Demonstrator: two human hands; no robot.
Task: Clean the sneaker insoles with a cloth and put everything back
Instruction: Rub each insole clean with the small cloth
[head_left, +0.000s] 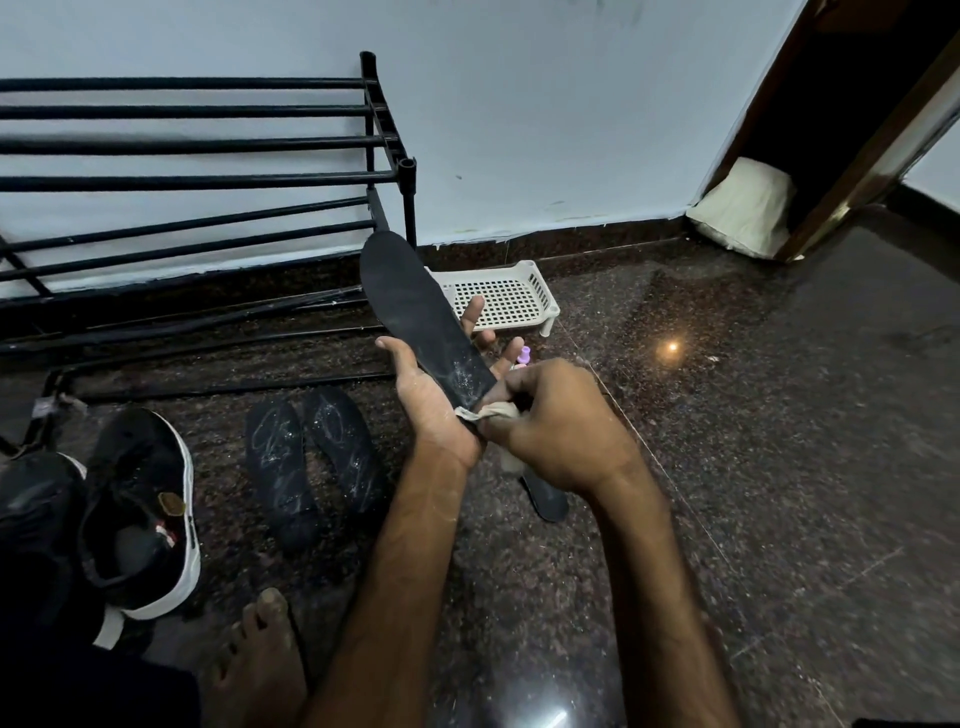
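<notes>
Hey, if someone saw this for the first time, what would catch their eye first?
Dead centre, the left hand holds up a long black insole while the right hand presses a pale cloth to its chalky lower end. Just left, on the dark floor, lie two more smudged insoles, with a black sneaker at the lower left, in front of the black shoe rack.

A rack (208, 182) stands by the wall (545, 130), a tray (498, 296) just right of it. Before the rack lie 2 insoles (280, 467), a sneaker (140, 509) left of them. Right of them a 3rd insole (415, 312) is held up, a cloth (488, 413) on its near end.
</notes>
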